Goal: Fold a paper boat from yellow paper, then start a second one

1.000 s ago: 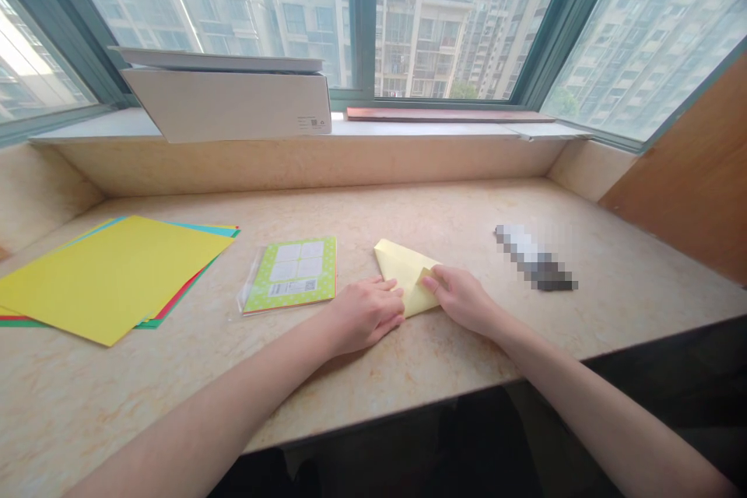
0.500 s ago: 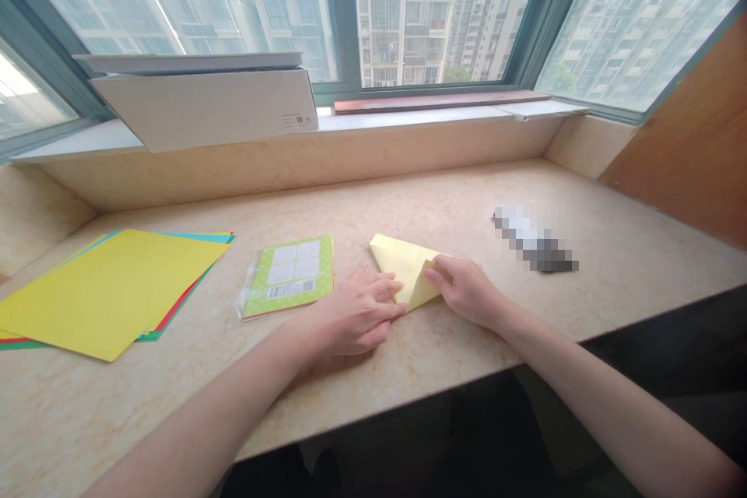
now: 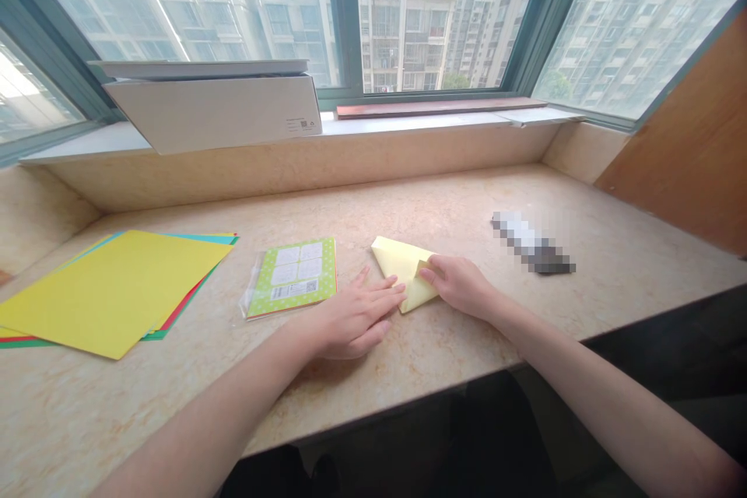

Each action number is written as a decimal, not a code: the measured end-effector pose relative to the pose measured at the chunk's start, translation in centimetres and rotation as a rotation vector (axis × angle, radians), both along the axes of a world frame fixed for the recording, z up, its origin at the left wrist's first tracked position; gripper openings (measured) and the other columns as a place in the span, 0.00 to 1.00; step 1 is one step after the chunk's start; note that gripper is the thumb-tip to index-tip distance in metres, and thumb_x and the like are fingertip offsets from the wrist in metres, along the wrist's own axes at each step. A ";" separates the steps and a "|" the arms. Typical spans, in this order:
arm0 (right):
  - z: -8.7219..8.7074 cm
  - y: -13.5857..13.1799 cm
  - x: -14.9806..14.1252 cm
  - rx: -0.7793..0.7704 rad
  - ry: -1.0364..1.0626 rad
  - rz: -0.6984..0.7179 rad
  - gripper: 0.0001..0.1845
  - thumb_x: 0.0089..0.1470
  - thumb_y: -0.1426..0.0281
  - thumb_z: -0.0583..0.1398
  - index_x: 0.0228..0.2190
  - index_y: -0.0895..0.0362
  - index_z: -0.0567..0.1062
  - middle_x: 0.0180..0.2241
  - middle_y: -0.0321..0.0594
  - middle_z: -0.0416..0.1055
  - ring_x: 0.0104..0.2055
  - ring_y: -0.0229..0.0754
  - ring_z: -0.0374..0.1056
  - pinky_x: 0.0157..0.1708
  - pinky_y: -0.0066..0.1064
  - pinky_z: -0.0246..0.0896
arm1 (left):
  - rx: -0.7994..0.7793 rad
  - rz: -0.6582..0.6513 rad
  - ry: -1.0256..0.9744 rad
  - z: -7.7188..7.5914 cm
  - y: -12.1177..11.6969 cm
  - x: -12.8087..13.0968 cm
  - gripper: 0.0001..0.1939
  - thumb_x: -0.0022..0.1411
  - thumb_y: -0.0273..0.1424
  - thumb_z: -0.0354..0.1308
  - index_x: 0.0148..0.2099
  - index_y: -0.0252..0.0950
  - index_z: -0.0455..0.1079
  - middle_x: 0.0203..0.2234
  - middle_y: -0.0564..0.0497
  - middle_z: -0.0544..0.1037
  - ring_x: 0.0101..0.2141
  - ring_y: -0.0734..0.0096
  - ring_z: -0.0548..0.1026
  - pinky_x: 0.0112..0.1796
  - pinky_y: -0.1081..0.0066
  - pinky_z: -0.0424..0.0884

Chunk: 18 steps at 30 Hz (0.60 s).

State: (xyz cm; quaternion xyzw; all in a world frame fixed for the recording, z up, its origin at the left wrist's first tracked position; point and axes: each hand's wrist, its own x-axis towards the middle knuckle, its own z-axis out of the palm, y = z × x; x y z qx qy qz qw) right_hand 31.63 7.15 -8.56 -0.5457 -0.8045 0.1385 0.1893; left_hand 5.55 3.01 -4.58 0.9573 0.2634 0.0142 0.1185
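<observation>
A pale yellow folded paper (image 3: pixel 400 263) lies on the marble counter (image 3: pixel 455 342) in front of me. My left hand (image 3: pixel 355 315) lies flat with fingers stretched out, its fingertips resting on the paper's near left edge. My right hand (image 3: pixel 461 284) is curled, pinching the paper's right corner between thumb and fingers, with that corner slightly lifted.
A stack of coloured sheets (image 3: pixel 110 288) with yellow on top lies at the left. A green packet in clear wrap (image 3: pixel 290 276) sits beside my left hand. A blurred-out small object (image 3: pixel 532 243) lies at the right. A white box (image 3: pixel 215 105) stands on the windowsill.
My left hand has flattened and spread its fingers on the paper's edge. My right hand keeps its pinch on the corner; the view shifted slightly.
</observation>
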 end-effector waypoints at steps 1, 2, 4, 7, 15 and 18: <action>0.0 0.0 0.0 0.000 -0.011 -0.002 0.17 0.64 0.63 0.56 0.24 0.55 0.69 0.24 0.37 0.70 0.24 0.38 0.60 0.26 0.32 0.45 | -0.004 0.005 -0.003 0.0 0.0 0.0 0.28 0.70 0.29 0.46 0.71 0.39 0.52 0.69 0.42 0.57 0.69 0.55 0.54 0.66 0.44 0.45; 0.0 0.1 -0.1 0.000 -0.021 -0.004 0.17 0.64 0.63 0.56 0.24 0.55 0.70 0.24 0.38 0.71 0.25 0.38 0.61 0.26 0.32 0.45 | 0.002 0.001 -0.003 0.0 0.0 0.0 0.29 0.70 0.29 0.46 0.71 0.40 0.51 0.69 0.42 0.58 0.68 0.55 0.54 0.66 0.43 0.45; 0.0 0.1 -0.1 -0.001 -0.037 -0.009 0.17 0.65 0.62 0.56 0.25 0.55 0.70 0.25 0.39 0.72 0.26 0.39 0.62 0.26 0.32 0.45 | 0.031 -0.032 0.001 0.1 0.1 0.1 0.28 0.70 0.29 0.48 0.70 0.43 0.54 0.68 0.42 0.59 0.68 0.53 0.55 0.65 0.41 0.45; 0.1 0.2 -0.3 -0.004 -0.054 -0.018 0.17 0.65 0.62 0.56 0.25 0.55 0.71 0.27 0.40 0.73 0.26 0.40 0.63 0.26 0.32 0.45 | 0.075 -0.077 0.005 0.1 0.2 0.1 0.27 0.68 0.29 0.50 0.68 0.42 0.60 0.67 0.39 0.61 0.67 0.49 0.57 0.64 0.40 0.46; 0.2 0.5 -0.6 -0.015 -0.078 -0.036 0.16 0.64 0.62 0.57 0.26 0.55 0.72 0.26 0.41 0.74 0.26 0.41 0.65 0.27 0.33 0.46 | 0.074 -0.057 -0.005 -0.2 0.3 0.2 0.25 0.71 0.31 0.47 0.68 0.40 0.60 0.67 0.41 0.61 0.67 0.51 0.57 0.65 0.43 0.48; -0.1 0.4 -0.5 0.001 -0.063 -0.051 0.14 0.64 0.62 0.57 0.29 0.55 0.73 0.29 0.43 0.75 0.30 0.43 0.68 0.29 0.33 0.50 | 0.059 -0.040 -0.010 -0.5 0.1 0.2 0.25 0.72 0.32 0.46 0.68 0.40 0.59 0.67 0.41 0.60 0.68 0.51 0.56 0.65 0.40 0.46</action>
